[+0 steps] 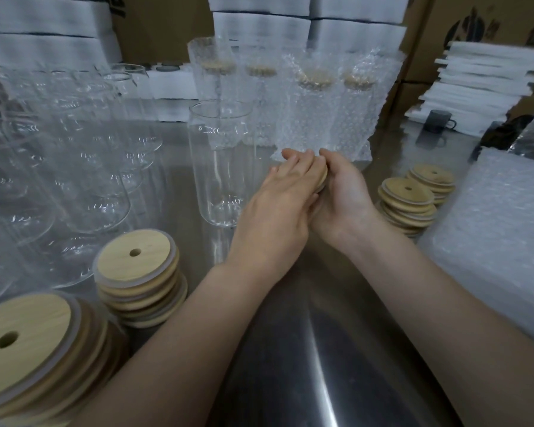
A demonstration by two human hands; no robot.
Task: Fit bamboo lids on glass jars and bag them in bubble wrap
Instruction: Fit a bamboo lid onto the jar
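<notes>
Both hands meet at the middle of the steel table around one bamboo lid (322, 179). My left hand (282, 198) lies flat over its top; my right hand (342, 195) cups it from below and the right. Only the lid's edge shows between them. An open glass jar (218, 163) stands upright just left of my hands, without a lid. Stacks of bamboo lids sit at the near left (138, 274), the bottom left corner (28, 349) and the right (409, 200). Several bagged, lidded jars (318, 112) stand behind my hands.
Many empty glass jars (68, 155) crowd the left side. A pile of bubble wrap bags (506, 229) lies at the right. White foam sheets (481, 84) and cardboard boxes (487, 23) stand at the back, with a dark mug (438, 120) beside them.
</notes>
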